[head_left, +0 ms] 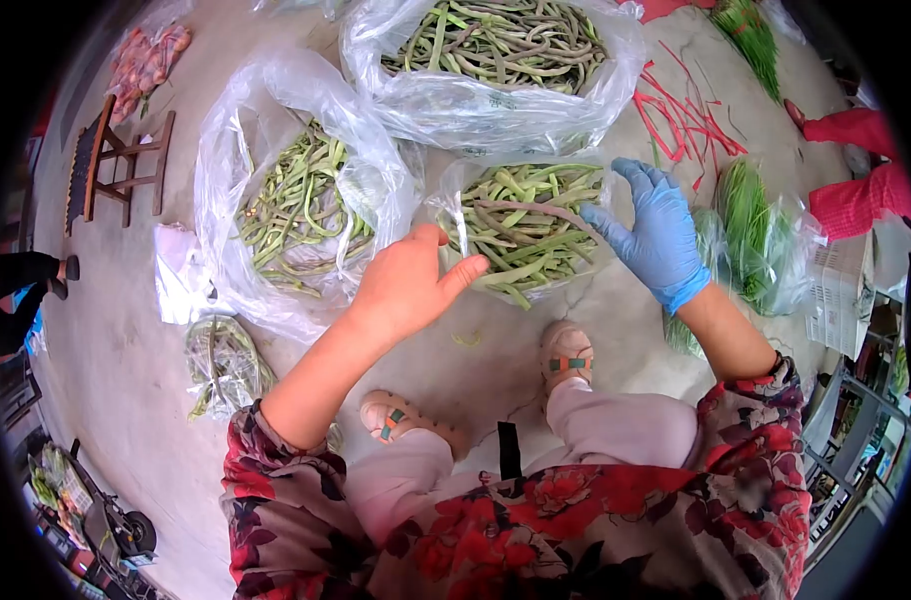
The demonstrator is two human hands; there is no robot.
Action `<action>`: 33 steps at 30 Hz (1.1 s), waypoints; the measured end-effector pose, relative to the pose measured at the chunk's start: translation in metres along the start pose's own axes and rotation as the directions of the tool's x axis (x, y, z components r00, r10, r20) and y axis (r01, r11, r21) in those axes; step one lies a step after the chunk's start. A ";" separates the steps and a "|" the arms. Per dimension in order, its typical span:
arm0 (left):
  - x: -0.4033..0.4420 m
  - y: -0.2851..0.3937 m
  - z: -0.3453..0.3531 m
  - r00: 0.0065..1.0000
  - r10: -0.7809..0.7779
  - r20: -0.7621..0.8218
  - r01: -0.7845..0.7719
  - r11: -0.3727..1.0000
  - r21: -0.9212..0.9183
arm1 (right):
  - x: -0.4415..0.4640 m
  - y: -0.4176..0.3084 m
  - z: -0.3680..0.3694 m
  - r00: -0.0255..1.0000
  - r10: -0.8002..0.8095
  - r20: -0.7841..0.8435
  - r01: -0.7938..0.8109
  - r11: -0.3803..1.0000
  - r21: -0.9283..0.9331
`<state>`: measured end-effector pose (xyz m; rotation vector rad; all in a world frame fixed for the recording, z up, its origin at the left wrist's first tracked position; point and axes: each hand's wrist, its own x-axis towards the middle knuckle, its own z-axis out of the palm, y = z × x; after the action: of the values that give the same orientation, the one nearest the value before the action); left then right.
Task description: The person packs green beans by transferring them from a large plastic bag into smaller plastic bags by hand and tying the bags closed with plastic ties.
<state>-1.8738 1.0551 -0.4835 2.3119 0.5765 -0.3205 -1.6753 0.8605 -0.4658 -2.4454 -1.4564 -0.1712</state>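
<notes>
Between my hands lies a small clear plastic bag (pixel 455 182) full of flat green and purplish bean pods (pixel 535 240). My left hand (pixel 405 285), bare, is at the bag's left side with thumb and forefinger apart; its other fingers are hidden. At the bag's right edge, my right hand (pixel 665 240) wears a blue glove, its thumb spread from its fingers. The right thumb is close to the end of a long purplish pod; whether they touch I cannot tell. Neither hand visibly holds anything.
A large bag of pods (pixel 495 45) lies ahead, another open bag (pixel 305 210) to the left. Near my left forearm is a smaller filled bag (pixel 220 365). Red strips (pixel 685 115) and bagged green stalks (pixel 755 240) lie right. A wooden stool (pixel 125 165) stands left; another person's red-clad legs (pixel 860 195) show right.
</notes>
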 end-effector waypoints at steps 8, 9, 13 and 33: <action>0.045 -0.013 0.048 0.992 0.110 -0.053 -0.122 0.845 -0.521 | -0.031 0.015 0.062 0.911 0.239 0.335 -0.409 0.626 0.664; 0.050 -0.016 0.052 0.995 0.075 -0.063 -0.098 0.763 -0.639 | -0.031 0.016 0.063 0.898 0.212 0.385 -0.439 0.411 0.799; 0.050 -0.007 0.065 0.986 -0.162 -0.049 0.044 0.522 -0.852 | -0.025 0.024 0.050 0.892 0.140 0.430 -0.435 0.001 0.901; 0.059 0.005 -0.002 0.985 -0.164 0.058 0.108 0.314 -0.943 | -0.009 0.078 -0.003 0.721 0.336 0.606 -0.618 -0.083 0.782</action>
<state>-1.8202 1.0711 -0.5018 1.0791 0.7248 0.0440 -1.6106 0.8173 -0.4794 -1.5265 -0.2054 0.9935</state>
